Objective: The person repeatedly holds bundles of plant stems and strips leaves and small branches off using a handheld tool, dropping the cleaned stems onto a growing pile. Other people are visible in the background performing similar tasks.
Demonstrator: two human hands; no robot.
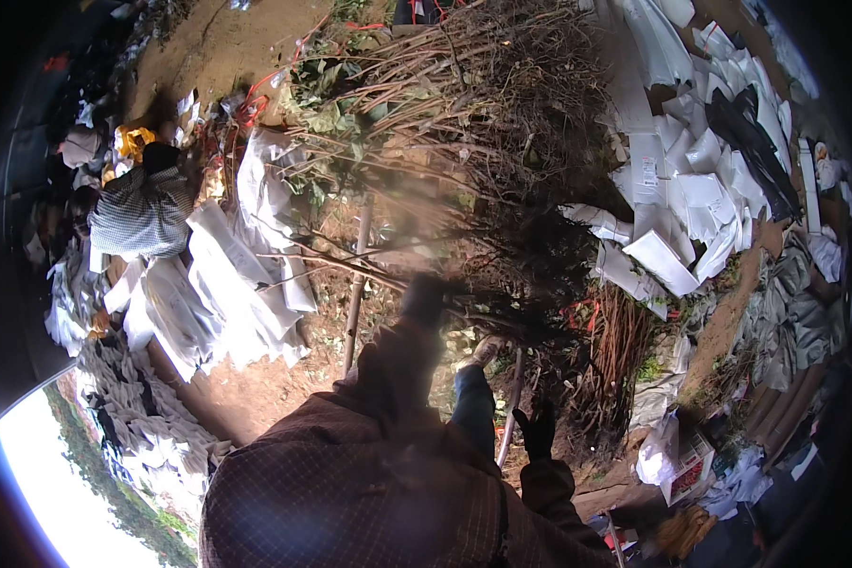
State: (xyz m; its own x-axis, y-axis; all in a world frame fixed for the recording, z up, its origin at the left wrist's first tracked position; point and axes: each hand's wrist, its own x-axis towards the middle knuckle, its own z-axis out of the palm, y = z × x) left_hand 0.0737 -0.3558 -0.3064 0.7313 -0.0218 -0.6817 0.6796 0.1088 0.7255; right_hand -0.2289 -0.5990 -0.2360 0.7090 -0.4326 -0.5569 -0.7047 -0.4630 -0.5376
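My left hand (422, 295), dark and blurred at the end of a dark sleeve, is closed around thin woody stems (355, 268). Their bare ends reach left, and dark, tangled roots (525, 305) spread to the right of the hand. My right hand (537, 428), dark and apparently gloved, is lower right with its fingers apart, beside a root mass and nothing visible in it. Beyond both hands lies a large heap of bare-rooted saplings (426, 92), stems left and roots right. A tied bundle of reddish stems (614, 362) lies right of my right hand.
A wooden pole (358, 284) lies left of my left hand, and another (512, 405) near my foot (479, 351). White plastic bags (234, 284) lie left, near a crouching person in a checked top (142, 206). White packages (681, 192) are piled at right.
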